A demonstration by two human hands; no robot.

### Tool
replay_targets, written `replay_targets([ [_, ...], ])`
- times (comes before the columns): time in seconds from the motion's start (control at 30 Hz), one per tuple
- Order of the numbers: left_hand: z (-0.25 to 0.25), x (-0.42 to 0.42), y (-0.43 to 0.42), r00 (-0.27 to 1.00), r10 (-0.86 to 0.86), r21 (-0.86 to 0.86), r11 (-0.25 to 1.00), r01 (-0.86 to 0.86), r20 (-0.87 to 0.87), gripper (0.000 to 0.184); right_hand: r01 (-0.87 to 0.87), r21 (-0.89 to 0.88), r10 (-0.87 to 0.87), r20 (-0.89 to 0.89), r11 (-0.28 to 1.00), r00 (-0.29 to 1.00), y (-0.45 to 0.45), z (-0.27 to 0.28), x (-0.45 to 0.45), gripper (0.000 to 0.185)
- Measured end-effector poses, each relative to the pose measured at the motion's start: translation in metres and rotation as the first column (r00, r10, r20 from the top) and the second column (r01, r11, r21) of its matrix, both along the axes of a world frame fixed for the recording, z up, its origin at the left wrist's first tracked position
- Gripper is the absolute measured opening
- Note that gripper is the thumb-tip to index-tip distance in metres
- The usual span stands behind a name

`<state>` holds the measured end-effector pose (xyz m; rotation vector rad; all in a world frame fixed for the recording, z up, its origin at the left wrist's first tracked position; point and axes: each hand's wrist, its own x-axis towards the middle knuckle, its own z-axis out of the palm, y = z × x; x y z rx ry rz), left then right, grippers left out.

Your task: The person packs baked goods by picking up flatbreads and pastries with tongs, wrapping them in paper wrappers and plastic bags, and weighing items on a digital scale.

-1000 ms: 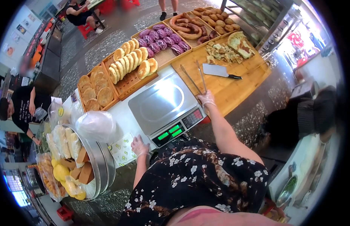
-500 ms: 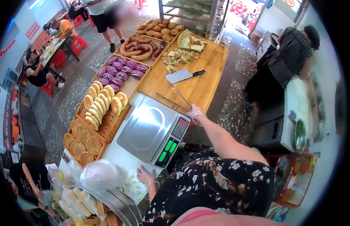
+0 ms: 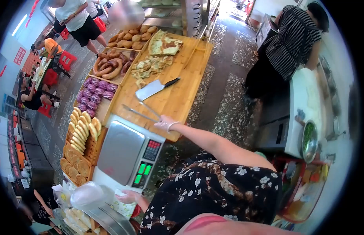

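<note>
Head view: a speckled floor [image 3: 229, 90] runs through the room, with a person in a striped top [image 3: 293, 47] bent over a white counter at the far right and diners on red stools at the far left. Before me stands the white surface [image 3: 103, 177], and at its far end lies one large wooden board [image 3: 191, 88]. Along the left run five trays [image 3: 105, 105] of food: brown rolls [image 3: 131, 37] farthest, then sausages [image 3: 109, 68], purple bundles [image 3: 92, 96], pale round breads [image 3: 82, 129] and brown discs [image 3: 74, 164] nearest; the pieces overlap too much to count. One scale [image 3: 121, 152] sits nearer me, three displays lit green. On the board I see one large flatbread [image 3: 164, 42], a heap of cut pieces [image 3: 152, 66] and one cleaver [image 3: 150, 89].

One pair of tongs [image 3: 141, 113] is in my right hand [image 3: 165, 123], arms spread, above the board's near left corner. My left hand [image 3: 129, 196] is near the scale's near end, over a patterned sheet [image 3: 125, 209]; something white shows at its fingertips, but I cannot tell whether I grip it.
</note>
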<state>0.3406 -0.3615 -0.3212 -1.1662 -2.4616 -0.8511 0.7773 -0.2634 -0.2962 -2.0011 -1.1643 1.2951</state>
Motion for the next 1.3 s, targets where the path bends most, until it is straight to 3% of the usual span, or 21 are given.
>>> replay_targets([
  [0.07,0.004,0.059,0.009,0.986,-0.168,0.23,0.96,0.162,0.004,0.048,-0.017,0.215,0.053,-0.16,0.976,0.986,-0.031,0.009,0.022,0.055],
  [0.1,0.052,0.136,0.008,0.869,-0.313,0.253,0.94,0.228,0.382,0.049,-0.001,0.203,0.052,-0.246,0.979,0.968,-0.051,0.012,0.03,0.055],
  [0.13,0.098,0.206,0.006,0.596,-0.406,0.299,0.914,0.275,0.693,0.049,0.019,0.187,0.045,-0.33,0.982,0.943,-0.07,0.016,0.039,0.055],
  [0.17,0.048,0.222,0.016,0.455,-0.562,0.379,0.817,0.434,0.691,0.052,-0.022,0.132,0.072,-0.387,0.991,0.919,-0.09,0.027,0.053,0.054],
  [0.23,0.075,0.319,0.01,0.408,-0.513,0.271,0.811,0.518,0.755,0.053,-0.112,0.059,0.126,-0.431,0.992,0.894,-0.122,0.053,0.087,0.045],
  [0.27,0.081,0.355,0.012,0.091,-0.423,0.336,0.816,0.47,0.902,0.053,-0.057,0.184,0.146,-0.523,0.981,0.84,-0.134,0.039,0.092,0.037],
  [0.3,0.085,0.385,0.012,-0.247,-0.297,0.377,0.832,0.407,0.922,0.053,-0.118,0.12,0.165,-0.553,0.986,0.817,-0.141,0.053,0.109,0.035],
  [0.33,0.085,0.407,0.008,-0.556,-0.149,0.387,0.858,0.338,0.817,0.054,-0.181,0.055,0.178,-0.587,0.982,0.79,-0.149,0.069,0.122,0.032],
  [0.47,0.076,0.449,0.01,-0.349,-0.145,0.327,0.77,0.548,0.926,0.032,-0.402,-0.018,0.284,-0.678,0.915,0.678,-0.142,0.054,0.159,0.031],
  [0.5,0.081,0.463,0.013,-0.348,-0.141,0.324,0.768,0.553,0.927,0.032,-0.26,0.217,0.336,-0.513,0.941,0.79,-0.141,0.043,0.161,0.032],
  [0.57,0.094,0.496,0.015,-0.172,-0.243,0.288,0.603,0.744,0.955,0.026,-0.076,0.644,0.328,-0.281,0.761,0.902,-0.128,0.031,0.173,0.035],
  [0.6,0.097,0.514,0.02,-0.18,-0.245,0.295,0.598,0.746,0.953,0.026,-0.075,0.646,0.323,-0.273,0.76,0.906,-0.12,0.039,0.19,0.035],
  [0.7,0.11,0.583,0.05,-0.095,-0.098,0.135,0.596,0.791,0.991,0.036,-0.084,0.183,0.179,-0.606,0.98,0.775,-0.099,0.063,0.255,0.024],
  [0.73,0.091,0.599,0.061,-0.224,-0.092,0.232,0.622,0.748,0.97,0.034,-0.112,0.116,0.159,-0.58,0.987,0.799,-0.087,0.062,0.275,0.02],
  [0.8,0.089,0.642,0.082,-0.252,-0.097,0.258,0.606,0.753,0.963,0.033,-0.144,0.03,0.14,-0.495,0.989,0.857,-0.065,0.064,0.319,0.027],
  [0.87,0.099,0.685,0.102,-0.239,-0.077,0.236,0.602,0.763,0.968,0.028,-0.066,0.127,0.093,-0.224,0.99,0.97,-0.049,0.067,0.347,0.035],
  [0.97,0.09,0.746,0.137,-0.223,-0.084,0.233,0.529,0.816,0.971,0.028,0.069,0.257,-0.052,-0.074,0.964,0.996,-0.025,0.05,0.398,0.034],
  [1.0,0.086,0.768,0.148,-0.304,-0.159,0.343,0.484,0.805,0.939,0.03,0.148,0.342,-0.141,-0.044,0.928,0.989,-0.017,0.044,0.417,0.031],
  [1.07,0.081,0.8,0.161,-0.376,-0.233,0.442,0.422,0.791,0.897,0.031,0.408,0.119,-0.36,-0.294,0.905,0.885,0.005,0.038,0.474,0.032],
  [1.17,0.056,0.839,0.194,-0.281,-0.422,0.443,0.355,0.823,0.862,0.025,0.689,-0.189,-0.714,-0.211,0.7,0.668,0.054,0.084,0.586,0.024],
  [1.3,0.033,0.87,0.215,-0.043,-0.395,0.281,0.57,0.772,0.918,0.012,0.693,-0.117,-0.701,-0.188,0.711,0.688,0.105,-0.027,0.757,0.024],
])
